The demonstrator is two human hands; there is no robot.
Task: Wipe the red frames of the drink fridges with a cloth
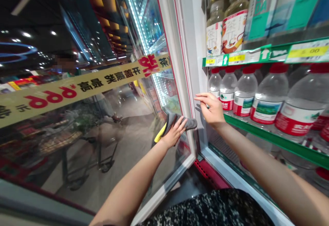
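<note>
My left hand [175, 132] presses a grey cloth with a yellow side [170, 120] against the lower part of the glass door [138, 130], close to the white door frame [189, 130]. Its fingers lie over the cloth. To the right, my right hand [210, 109] hovers by the inner wall of the cooler, fingers partly bent and apart, with nothing in it. Just beyond that hand stands a row of water bottles with red caps and red labels [245, 97].
A green-edged shelf [267, 142] carries the water bottles. Above it, tea drinks [233, 27] and soda-water bottles [262, 13] stand behind price tags. A yellow printed strip [102, 82] crosses the door glass. Through the glass show a person and a cart [95, 147].
</note>
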